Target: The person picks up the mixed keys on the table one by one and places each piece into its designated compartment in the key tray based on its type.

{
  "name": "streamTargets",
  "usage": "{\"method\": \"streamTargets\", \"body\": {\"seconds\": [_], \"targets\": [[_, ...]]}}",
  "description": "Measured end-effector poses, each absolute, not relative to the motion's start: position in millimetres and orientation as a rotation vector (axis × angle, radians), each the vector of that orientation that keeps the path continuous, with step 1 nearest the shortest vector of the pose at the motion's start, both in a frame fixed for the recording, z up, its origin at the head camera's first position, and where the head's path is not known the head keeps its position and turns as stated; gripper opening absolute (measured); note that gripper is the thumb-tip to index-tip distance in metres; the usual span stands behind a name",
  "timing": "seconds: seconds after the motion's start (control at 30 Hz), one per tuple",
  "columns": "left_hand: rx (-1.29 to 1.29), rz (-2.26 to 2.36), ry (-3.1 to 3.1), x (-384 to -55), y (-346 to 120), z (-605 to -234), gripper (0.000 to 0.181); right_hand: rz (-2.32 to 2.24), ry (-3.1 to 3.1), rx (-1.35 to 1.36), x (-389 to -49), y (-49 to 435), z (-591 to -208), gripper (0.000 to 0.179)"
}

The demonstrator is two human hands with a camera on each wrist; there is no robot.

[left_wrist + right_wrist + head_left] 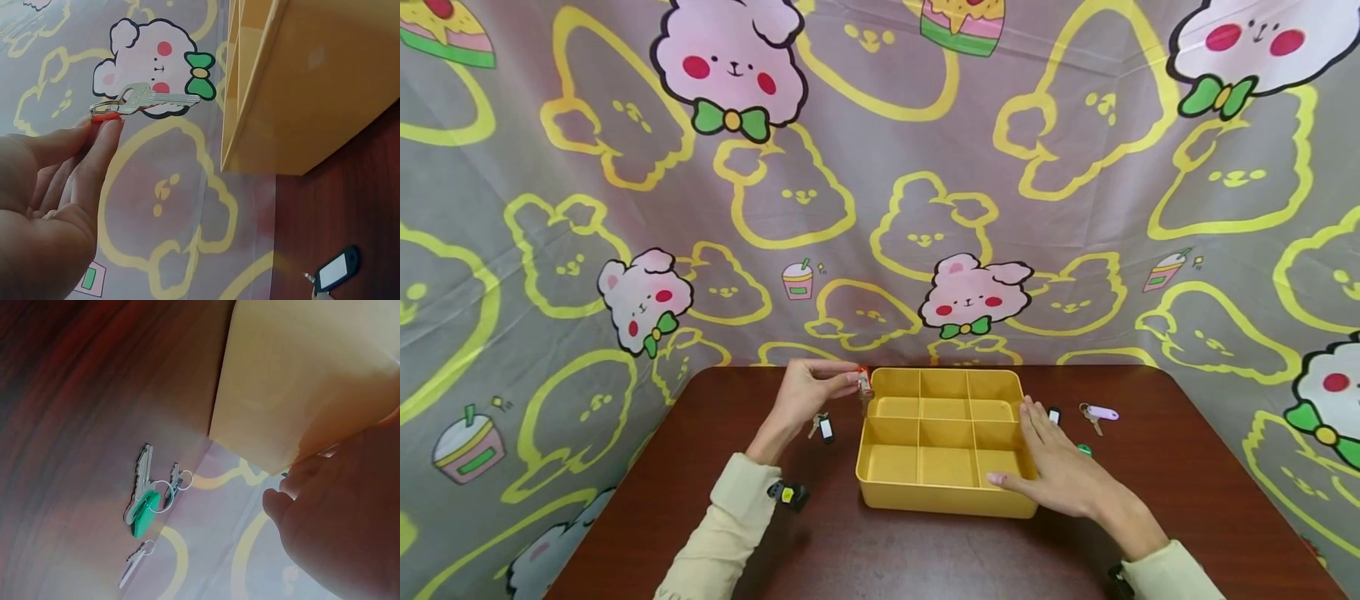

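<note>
My left hand (805, 396) pinches a red key tag (864, 380) between thumb and fingers, just off the upper left corner of a yellow divided box (947, 498). In the left wrist view a silver key (153, 99) hangs from the tag's ring, pointing towards the box wall. On the box's right rim rests my right hand (1067, 471), its fingers fairly straight and thumb spread over the front right compartment. The box's several compartments show bare yellow floors, partly hidden at the right by that hand.
A key with a black tag (826, 429) lies left of the box. To the right lie keys with a purple tag (1102, 412), a green tag (146, 514) and another dark tag (1054, 415). A patterned curtain (865, 208) hangs behind the brown table (760, 550).
</note>
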State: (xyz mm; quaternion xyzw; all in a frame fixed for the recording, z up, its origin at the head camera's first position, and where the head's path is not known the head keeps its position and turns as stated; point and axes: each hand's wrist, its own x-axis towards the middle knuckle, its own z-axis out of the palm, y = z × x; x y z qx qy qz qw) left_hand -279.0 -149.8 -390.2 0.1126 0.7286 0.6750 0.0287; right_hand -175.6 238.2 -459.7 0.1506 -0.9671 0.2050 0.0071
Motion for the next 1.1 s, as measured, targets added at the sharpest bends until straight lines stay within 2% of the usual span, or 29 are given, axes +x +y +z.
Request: {"method": "streamTargets", "body": {"seconds": [1.1], "targets": [[0.317, 1.964, 2.234, -297, -112, -389, 0.019, 0.747, -3.043, 0.471, -174, 239, -458, 0.124]]}}
